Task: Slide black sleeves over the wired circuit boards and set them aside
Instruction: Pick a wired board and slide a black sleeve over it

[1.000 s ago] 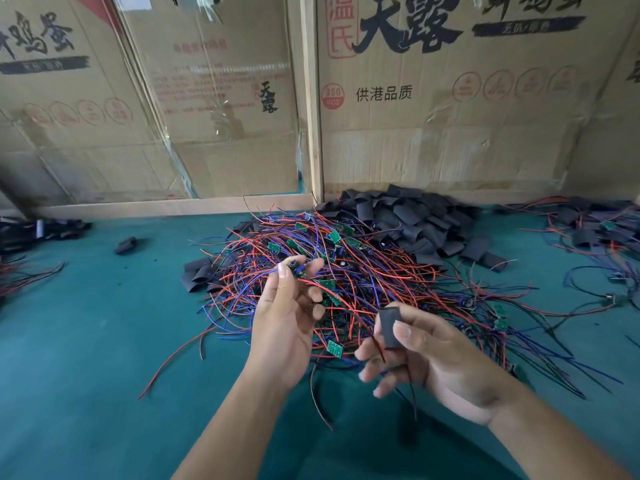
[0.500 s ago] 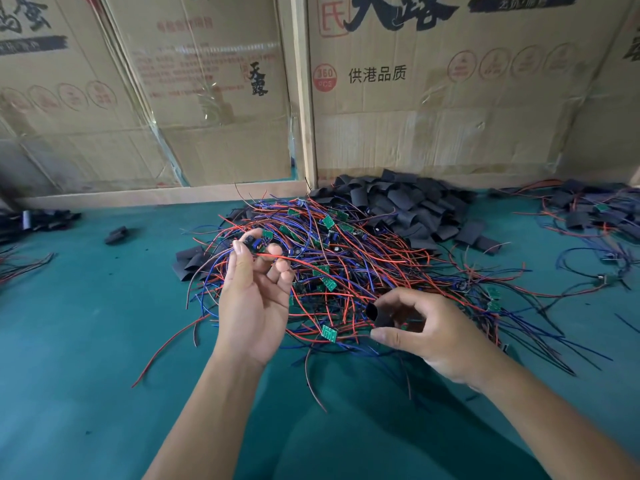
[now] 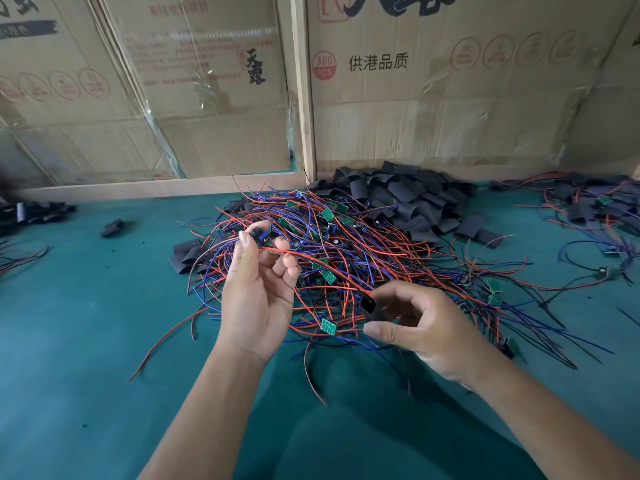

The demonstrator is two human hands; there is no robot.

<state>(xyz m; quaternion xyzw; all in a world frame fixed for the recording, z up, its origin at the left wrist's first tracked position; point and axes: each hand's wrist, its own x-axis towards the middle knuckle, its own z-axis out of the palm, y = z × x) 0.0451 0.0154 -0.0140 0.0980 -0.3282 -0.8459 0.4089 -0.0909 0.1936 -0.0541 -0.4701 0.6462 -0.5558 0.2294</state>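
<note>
Head view: left hand (image 3: 258, 292), palm up, pinches small wired circuit board (image 3: 260, 234) at fingertips; red wire (image 3: 322, 265) runs from it to right hand (image 3: 426, 327), thumb and forefinger pinching black sleeve (image 3: 369, 306) above wire tangle (image 3: 346, 265) on green table (image 3: 69, 341). Sleeve pile (image 3: 408, 199) behind. Cardboard boxes (image 3: 450, 98) read "360 PCS", "供港品质", "天露".

Wired board (image 3: 260, 234) raised; black sleeve (image 3: 369, 305) open-mouthed on red wire (image 3: 311, 259).

Printed cardboard boxes (image 3: 450, 81) stand behind a wooden batten (image 3: 156, 188) on teal cloth (image 3: 86, 341).
</note>
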